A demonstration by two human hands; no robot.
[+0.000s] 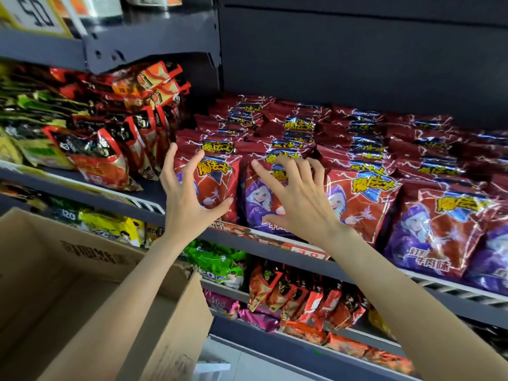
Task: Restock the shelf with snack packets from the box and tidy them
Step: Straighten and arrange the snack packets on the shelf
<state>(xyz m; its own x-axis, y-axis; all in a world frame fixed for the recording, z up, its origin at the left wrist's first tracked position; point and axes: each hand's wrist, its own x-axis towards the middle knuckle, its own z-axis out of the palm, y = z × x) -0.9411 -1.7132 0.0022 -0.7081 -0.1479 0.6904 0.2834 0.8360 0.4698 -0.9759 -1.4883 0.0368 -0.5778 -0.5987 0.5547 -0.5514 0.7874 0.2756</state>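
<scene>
Both hands are up at the middle shelf [275, 250], working on the front row of red snack packets. The left hand [189, 193] curls round the leftmost red packet [217, 185]: its fingers reach over the packet's left edge and top while the thumb presses against the lower front, so it is grasping that packet. The right hand [297, 199] lies on the neighbouring packet [258, 207], the one showing a purple-robed figure, with fingers spread and bent like claws over its top edge and the thumb against its front; whether it truly grips or only presses the packet I cannot tell for sure, though the fingertips hook over the upper seam.

The red packets stand upright in rows that run back to the dark rear panel [357, 56], several columns side by side, and the front packets lean against the shelf's low front rail. Just left of them, on the same shelf, stands a row of orange-and-black packets [110, 149], and further left some green-and-yellow ones [30, 111], blurred.

The cardboard box [82, 298] sits at lower left, below the left forearm, with its flaps open; its inside, as far as it shows, is bare brown card. Lower shelves hold green bags [217, 262] and more red and orange packets [305, 298]. A price strip [308, 250] runs along the middle shelf's front edge under the right wrist.
</scene>
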